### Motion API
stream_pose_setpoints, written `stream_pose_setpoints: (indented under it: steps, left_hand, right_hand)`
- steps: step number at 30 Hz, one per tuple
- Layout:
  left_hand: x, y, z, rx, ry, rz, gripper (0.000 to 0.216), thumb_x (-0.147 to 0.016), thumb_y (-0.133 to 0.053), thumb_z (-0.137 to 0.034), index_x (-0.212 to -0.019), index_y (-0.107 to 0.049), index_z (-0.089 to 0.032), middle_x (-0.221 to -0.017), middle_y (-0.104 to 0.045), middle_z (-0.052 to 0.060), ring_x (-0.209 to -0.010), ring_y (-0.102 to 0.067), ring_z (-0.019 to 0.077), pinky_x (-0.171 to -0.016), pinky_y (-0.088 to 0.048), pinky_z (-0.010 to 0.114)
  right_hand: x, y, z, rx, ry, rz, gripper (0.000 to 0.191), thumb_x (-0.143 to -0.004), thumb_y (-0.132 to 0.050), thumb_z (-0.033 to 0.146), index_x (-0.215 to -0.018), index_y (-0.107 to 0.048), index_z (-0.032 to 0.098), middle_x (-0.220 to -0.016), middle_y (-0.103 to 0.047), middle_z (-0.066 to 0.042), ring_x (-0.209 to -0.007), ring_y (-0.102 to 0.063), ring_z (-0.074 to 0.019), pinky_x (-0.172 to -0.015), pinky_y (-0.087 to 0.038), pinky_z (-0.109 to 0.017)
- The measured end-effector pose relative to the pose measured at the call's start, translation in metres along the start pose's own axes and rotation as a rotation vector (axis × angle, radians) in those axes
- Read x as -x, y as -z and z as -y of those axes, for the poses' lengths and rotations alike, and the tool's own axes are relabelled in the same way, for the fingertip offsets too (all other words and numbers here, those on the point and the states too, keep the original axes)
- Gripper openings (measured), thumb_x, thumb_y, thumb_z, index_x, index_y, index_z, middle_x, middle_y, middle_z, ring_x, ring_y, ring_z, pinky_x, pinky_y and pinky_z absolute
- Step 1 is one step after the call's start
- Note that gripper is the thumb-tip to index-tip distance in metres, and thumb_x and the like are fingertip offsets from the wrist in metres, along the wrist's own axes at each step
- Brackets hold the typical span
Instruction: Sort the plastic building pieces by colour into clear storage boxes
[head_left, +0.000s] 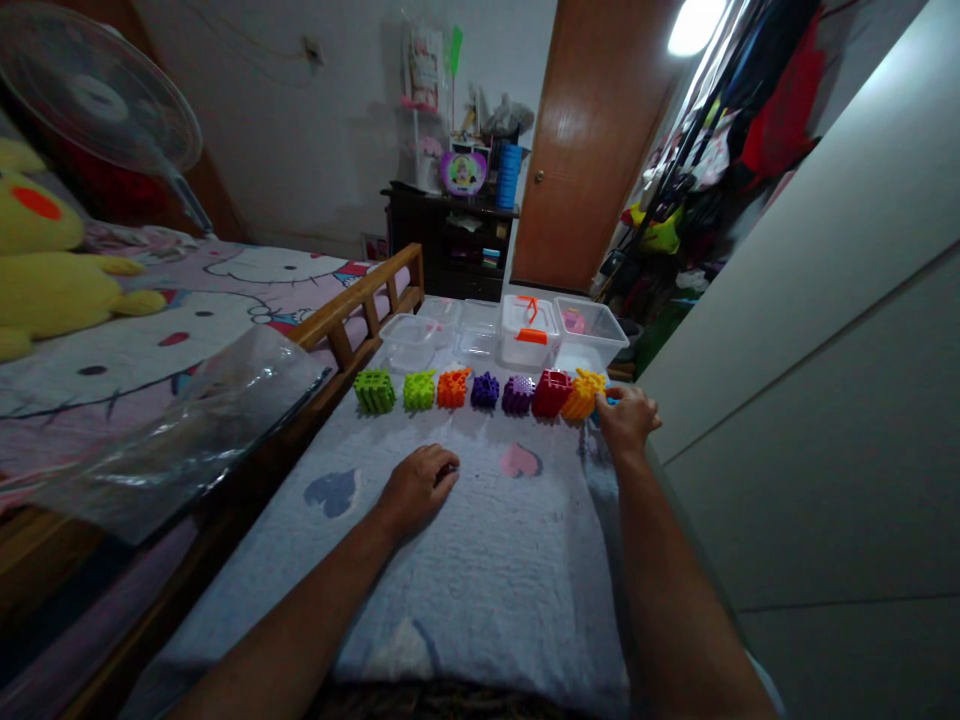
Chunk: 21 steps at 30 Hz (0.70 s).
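Seven toy blocks are lined up near the far edge of the blanket, and the row's long axis runs left to right, from the green block to the yellow block. The blocks are set nearly touching and sorted by colour, apparently to keep the line tidy. At the row's right end, near the blanket's right edge, a small blue piece is pinched by the closed fingertips of the right hand, just beside the yellow block. It is too small for its heading to be told. The left hand is rested mid-blanket, probably as support. Its fingers are curled into a loose fist, and whether anything is held cannot be told. Clear boxes are stood behind the row.
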<state>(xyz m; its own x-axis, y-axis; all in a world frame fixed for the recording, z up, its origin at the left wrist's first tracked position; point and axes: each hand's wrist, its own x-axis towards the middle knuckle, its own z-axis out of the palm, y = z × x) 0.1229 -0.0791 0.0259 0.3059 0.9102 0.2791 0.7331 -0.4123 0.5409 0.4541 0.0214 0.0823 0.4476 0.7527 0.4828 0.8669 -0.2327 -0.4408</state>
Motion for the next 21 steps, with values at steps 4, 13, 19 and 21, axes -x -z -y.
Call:
stream_pose_setpoints:
  steps: [4, 13, 19, 21]
  left_hand:
    - [0.000, 0.000, -0.001, 0.010, 0.003, 0.002, 0.010, -0.085, -0.055, -0.018, -0.088, -0.065, -0.018, -0.086, -0.064, 0.006, -0.082, -0.060, 0.0204, -0.078, -0.047, 0.033]
    - [-0.001, 0.002, -0.003, 0.010, 0.002, -0.006, 0.009, -0.083, -0.055, -0.018, -0.087, -0.064, -0.018, -0.085, -0.065, 0.006, -0.082, -0.060, 0.0206, -0.079, -0.047, 0.034]
    - [-0.001, 0.002, -0.002, 0.018, 0.002, -0.009, 0.009, -0.082, -0.055, -0.017, -0.084, -0.064, -0.019, -0.083, -0.064, 0.005, -0.080, -0.059, 0.0197, -0.077, -0.047, 0.033]
    - [-0.001, 0.002, -0.002, 0.017, 0.002, -0.006, 0.009, -0.083, -0.055, -0.017, -0.085, -0.064, -0.019, -0.083, -0.064, 0.005, -0.081, -0.059, 0.0199, -0.077, -0.047, 0.033]
  right_hand:
    - [0.000, -0.002, 0.001, 0.024, 0.011, 0.021, 0.024, -0.078, -0.061, 0.036, -0.085, -0.075, 0.018, -0.097, -0.065, -0.014, -0.094, -0.050, -0.0315, -0.087, -0.035, -0.051]
    - [0.004, -0.002, 0.005, 0.020, 0.025, 0.029, 0.025, -0.079, -0.060, 0.037, -0.086, -0.075, 0.017, -0.099, -0.065, -0.015, -0.098, -0.049, -0.0329, -0.088, -0.033, -0.052]
    - [0.010, 0.012, 0.004, -0.076, 0.096, -0.047, 0.025, -0.081, -0.056, 0.034, -0.089, -0.073, 0.017, -0.098, -0.064, -0.014, -0.100, -0.050, -0.0322, -0.091, -0.035, -0.050]
    - [0.017, 0.019, 0.008, -0.157, 0.191, -0.049, 0.024, -0.083, -0.054, 0.032, -0.087, -0.071, 0.016, -0.094, -0.064, -0.013, -0.097, -0.052, -0.0290, -0.091, -0.037, -0.046]
